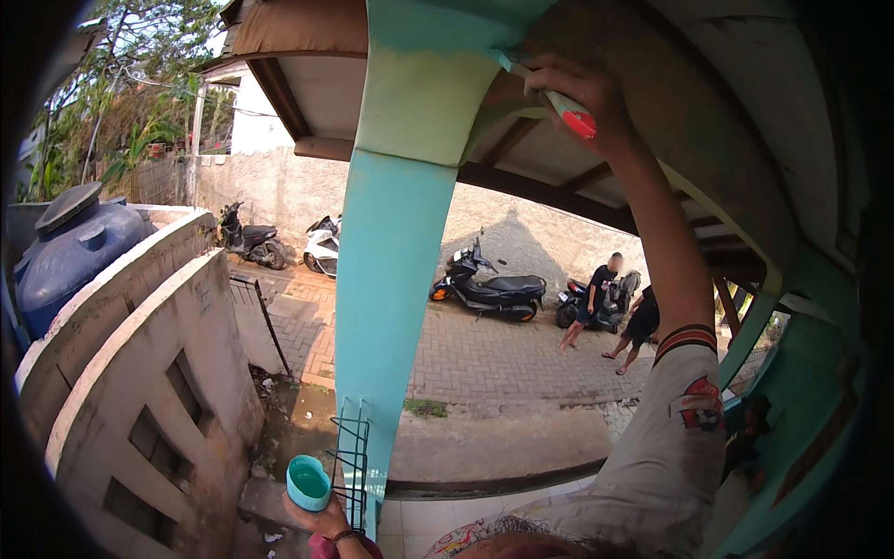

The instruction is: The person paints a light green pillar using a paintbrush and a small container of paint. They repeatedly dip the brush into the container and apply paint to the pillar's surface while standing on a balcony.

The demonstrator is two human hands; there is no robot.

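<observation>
Raised high at the upper right, my right hand (589,101) grips a paintbrush (568,114) with a pale handle that is red at its end. The bristles touch the top of the pillar (382,252), near where it meets the arch. Fresh turquoise covers the pillar's lower shaft and its very top; a paler green band (419,102) lies between them. Low at the left, my left hand (319,517) is wrapped round a small turquoise cup (308,481) with turquoise paint inside. The cup is beside the pillar's foot.
A black wire rack (351,466) is fixed to the pillar near the cup. Left stands a low wall (158,401) with slots, and behind it a blue water tank (79,252). Several motorbikes, one a black scooter (489,287), and two people (601,293) are on the paved lane.
</observation>
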